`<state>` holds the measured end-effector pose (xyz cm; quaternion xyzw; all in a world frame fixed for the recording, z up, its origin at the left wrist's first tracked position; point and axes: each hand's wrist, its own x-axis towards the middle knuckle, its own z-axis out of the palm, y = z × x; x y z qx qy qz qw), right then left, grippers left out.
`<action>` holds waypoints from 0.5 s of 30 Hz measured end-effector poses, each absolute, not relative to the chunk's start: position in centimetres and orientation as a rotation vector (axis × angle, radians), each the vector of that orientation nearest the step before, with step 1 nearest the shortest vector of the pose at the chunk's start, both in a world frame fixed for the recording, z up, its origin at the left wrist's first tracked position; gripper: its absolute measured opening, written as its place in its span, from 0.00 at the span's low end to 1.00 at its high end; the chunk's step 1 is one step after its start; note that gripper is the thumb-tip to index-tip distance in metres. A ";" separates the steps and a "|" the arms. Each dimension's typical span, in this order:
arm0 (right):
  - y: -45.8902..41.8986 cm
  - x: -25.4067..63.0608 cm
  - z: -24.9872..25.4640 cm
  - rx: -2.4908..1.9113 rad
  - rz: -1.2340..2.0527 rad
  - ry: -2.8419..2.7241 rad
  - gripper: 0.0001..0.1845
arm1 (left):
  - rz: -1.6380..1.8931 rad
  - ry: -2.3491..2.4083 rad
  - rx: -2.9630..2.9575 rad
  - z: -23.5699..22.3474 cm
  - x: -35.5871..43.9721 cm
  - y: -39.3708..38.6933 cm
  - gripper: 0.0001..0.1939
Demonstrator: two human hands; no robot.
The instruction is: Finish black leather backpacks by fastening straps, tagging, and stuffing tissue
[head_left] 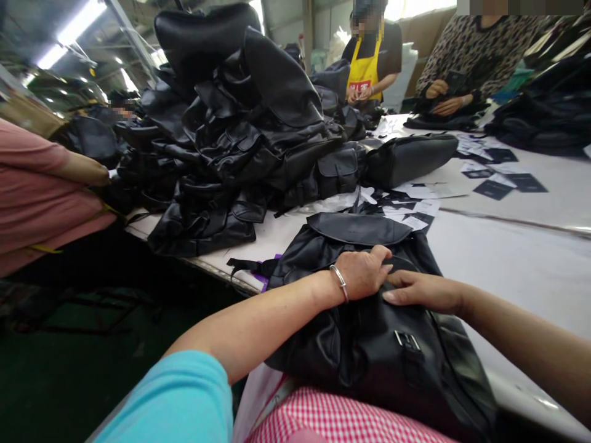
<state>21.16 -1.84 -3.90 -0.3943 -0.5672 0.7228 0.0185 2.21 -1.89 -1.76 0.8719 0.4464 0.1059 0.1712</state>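
A black leather-look backpack [369,344] lies on the pale table in front of me, its rounded flap [360,229] toward the far side and a metal buckle [407,341] on the near part. My left hand [362,271], with a silver bangle at the wrist, is closed at the middle of the bag; what its fingers pinch is too small and dark to name. Close beside it, my right hand [418,290] rests on the bag with its thumb forward, its fingertips partly hidden at the bag's surface. A black strap [252,266] sticks out at the left.
A tall heap of black bags [221,135] covers the table's left and back. Cards and papers [503,175] lie scattered at the right. A person in a yellow apron [364,71], one in a leopard-print top [475,55] and one in a pink shirt [41,191] are nearby.
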 end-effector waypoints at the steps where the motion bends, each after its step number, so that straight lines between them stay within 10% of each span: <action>1: -2.1 21.2 -4.1 -1.228 2.300 -1.736 0.27 | 0.283 1.255 2.484 -2.0 2.4 -1.9 0.19; 7: -2.9 21.2 -5.2 -1.164 2.392 -1.441 0.28 | 0.224 1.273 2.408 -2.5 2.6 -1.3 0.17; 15: -4.2 22.0 -4.7 -1.528 1.294 -1.950 0.23 | 0.421 0.998 2.424 1.4 -1.7 -5.8 0.08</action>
